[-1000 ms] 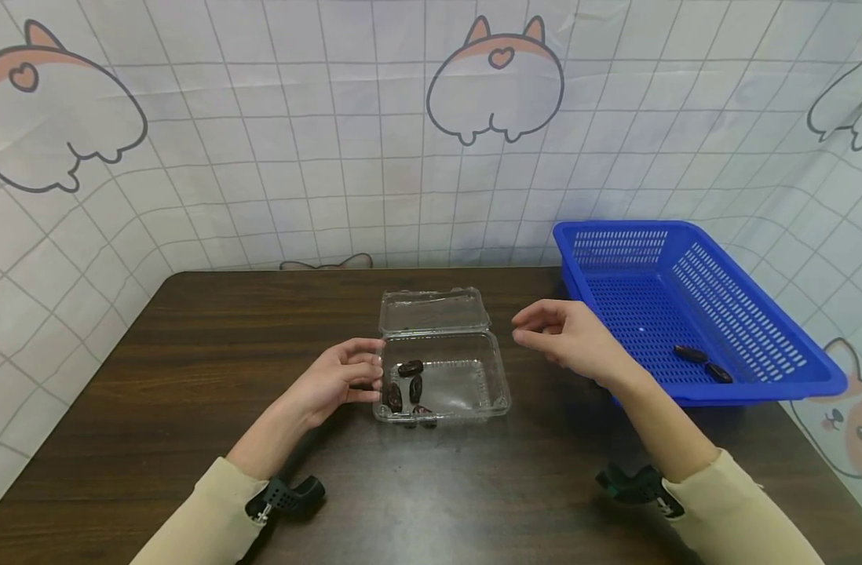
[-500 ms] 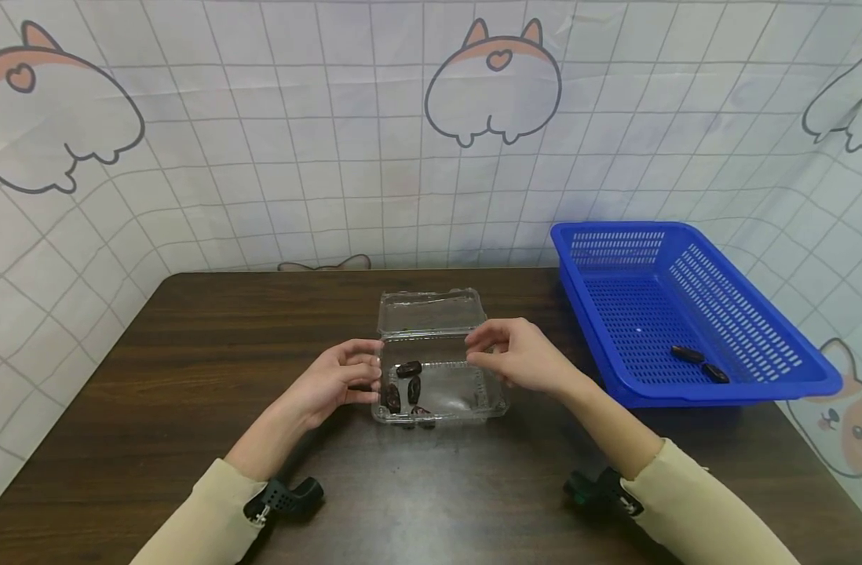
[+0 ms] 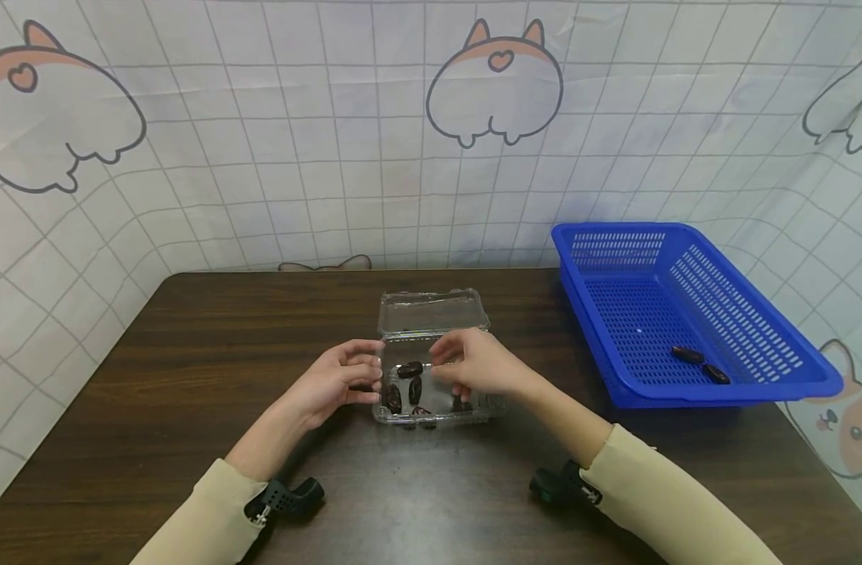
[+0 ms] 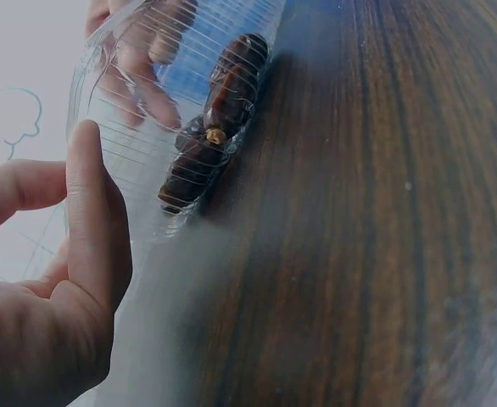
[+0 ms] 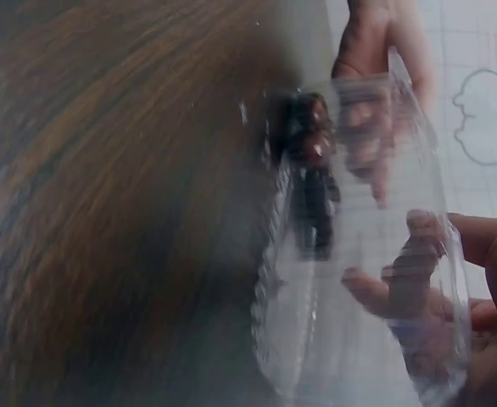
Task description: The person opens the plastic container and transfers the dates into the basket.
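A clear plastic clamshell box [image 3: 434,314] stands on the table with its lid folded back. Several dark dates [image 3: 410,369] lie at the left of its base. My left hand [image 3: 342,377] rests along the box's left side, fingers extended; the left wrist view has a finger [image 4: 92,203] right at the clear wall. Over the right half of the box, my right hand [image 3: 476,362] reaches in. It pinches a date [image 5: 414,264] between thumb and fingers, seen blurred through the wall in the right wrist view.
A blue plastic basket [image 3: 593,337] stands at the right of the table, with two dates [image 3: 688,355] on its bottom. Dark wood tabletop [image 3: 212,353] surrounds the box. Behind rises a white grid-patterned cloth [image 3: 297,157] with cartoon prints.
My right hand has moved left, from beside the basket to over the clamshell box, and lowered into it. My left hand has stayed at the box's left side.
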`<state>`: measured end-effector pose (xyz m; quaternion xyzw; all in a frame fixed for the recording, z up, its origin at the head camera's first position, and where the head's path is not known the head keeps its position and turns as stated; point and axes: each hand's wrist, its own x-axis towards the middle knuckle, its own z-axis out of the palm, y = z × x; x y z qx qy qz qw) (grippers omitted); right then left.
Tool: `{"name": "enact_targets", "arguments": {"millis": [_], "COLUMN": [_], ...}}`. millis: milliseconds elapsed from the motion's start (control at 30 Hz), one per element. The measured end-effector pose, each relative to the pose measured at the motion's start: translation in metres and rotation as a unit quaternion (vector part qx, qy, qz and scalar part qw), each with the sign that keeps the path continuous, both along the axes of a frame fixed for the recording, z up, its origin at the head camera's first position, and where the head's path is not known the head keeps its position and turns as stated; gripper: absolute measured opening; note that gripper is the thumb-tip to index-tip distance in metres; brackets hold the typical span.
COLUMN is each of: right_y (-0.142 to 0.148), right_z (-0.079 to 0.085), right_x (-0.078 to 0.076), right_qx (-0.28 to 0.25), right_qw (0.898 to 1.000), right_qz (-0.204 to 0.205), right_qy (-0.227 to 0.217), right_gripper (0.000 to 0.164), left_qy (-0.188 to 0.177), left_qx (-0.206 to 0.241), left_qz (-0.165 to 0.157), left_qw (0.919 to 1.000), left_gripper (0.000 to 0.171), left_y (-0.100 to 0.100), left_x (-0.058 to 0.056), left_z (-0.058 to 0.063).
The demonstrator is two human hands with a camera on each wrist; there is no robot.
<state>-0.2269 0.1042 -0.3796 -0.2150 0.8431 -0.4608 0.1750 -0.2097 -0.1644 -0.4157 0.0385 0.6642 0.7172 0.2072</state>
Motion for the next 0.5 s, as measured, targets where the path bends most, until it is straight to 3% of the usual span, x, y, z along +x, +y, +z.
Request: {"name": "enact_targets", "arguments": {"millis": [500], "right_y": [-0.024], "right_z": [-0.013], "right_x": [-0.003], "right_qx": [0.040], "right_qw": [0.999], "right_qz": [-0.003], "right_qy": [0.004], "right_gripper": [0.039], "left_qy": [-0.003], "left_qx": [0.004], "left_qz": [-0.003], "left_qw": [1.0000], "left_gripper": [0.053], "left_y": [-0.001], "left_x": [-0.002], "left_z": [-0.002]}}
